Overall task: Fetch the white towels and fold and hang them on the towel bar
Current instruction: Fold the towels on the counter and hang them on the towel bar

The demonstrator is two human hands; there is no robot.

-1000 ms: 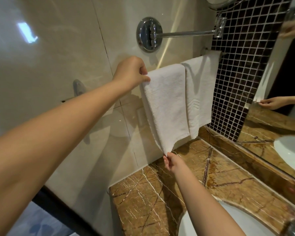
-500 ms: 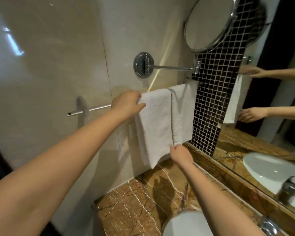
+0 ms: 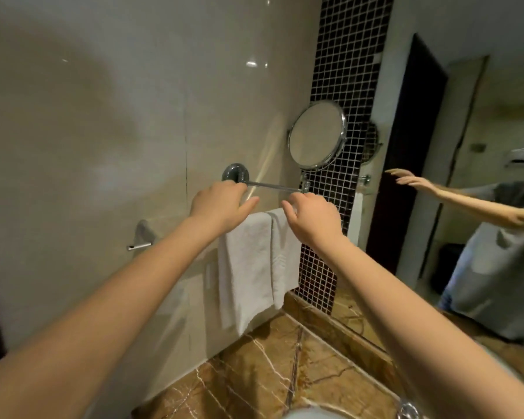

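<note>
Two folded white towels hang side by side over the towel bar [image 3: 139,246], most of which they and my left arm hide. The left towel [image 3: 245,267] is wider and hangs lower than the right towel [image 3: 285,258]. My left hand [image 3: 221,207] hovers at the top edge of the left towel, fingers relaxed and thumb pointing right. My right hand [image 3: 312,219] is at the top of the right towel, fingers loosely bent and holding nothing that I can see. In the wall mirror a reflected hand shows spread fingers.
A round shaving mirror [image 3: 316,136] on a chrome arm [image 3: 273,186] juts out just above the towels. Below lies a brown marble counter [image 3: 270,373] with a sink rim [image 3: 309,414] and a faucet [image 3: 407,411]. A large wall mirror [image 3: 466,116] fills the right side.
My right hand let go of the left towel's lower edge and rose to the bar. My left hand eased its grip on the towel's top. The view tilted upward.
</note>
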